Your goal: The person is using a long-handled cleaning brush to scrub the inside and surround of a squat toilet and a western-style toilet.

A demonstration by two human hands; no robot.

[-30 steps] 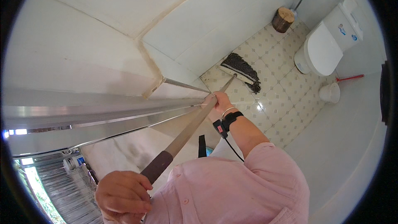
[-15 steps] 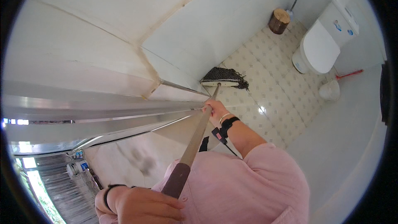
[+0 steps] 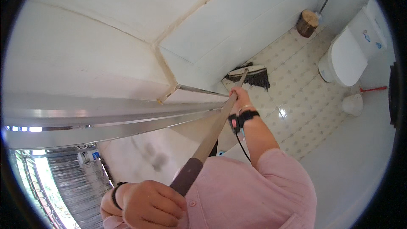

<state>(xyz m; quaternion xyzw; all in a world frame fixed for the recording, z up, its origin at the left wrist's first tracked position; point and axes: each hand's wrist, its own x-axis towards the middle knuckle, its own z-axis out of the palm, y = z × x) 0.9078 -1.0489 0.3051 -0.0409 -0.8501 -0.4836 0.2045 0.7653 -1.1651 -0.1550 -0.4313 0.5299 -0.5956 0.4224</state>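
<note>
A mop (image 3: pixel 212 138) with a long brown-grey handle runs slantwise from near my chest toward the far floor. My left hand (image 3: pixel 154 205) is closed round the dark grip at its upper end. Farther down, my right hand (image 3: pixel 241 97) wraps the handle, with a black strap and a small device at the wrist. The mop head (image 3: pixel 254 78), a pale bar with dark strands, lies on the patterned tile floor (image 3: pixel 292 101) by the foot of the white wall, its strands spread toward me and to the right.
A metal-edged door frame (image 3: pixel 190 116) and a wall corner stand close on the left. At the far right is a white toilet (image 3: pixel 345 57), with a wood-patterned bin (image 3: pixel 307 23), a toilet brush (image 3: pixel 325 3) and a white bucket (image 3: pixel 352 105) near it. A window blind (image 3: pixel 78 182) hangs lower left.
The mop head has gone a little along the wall, away from me and to the right, and its strands now trail on the near side. My right hand has reached farther forward with the handle.
</note>
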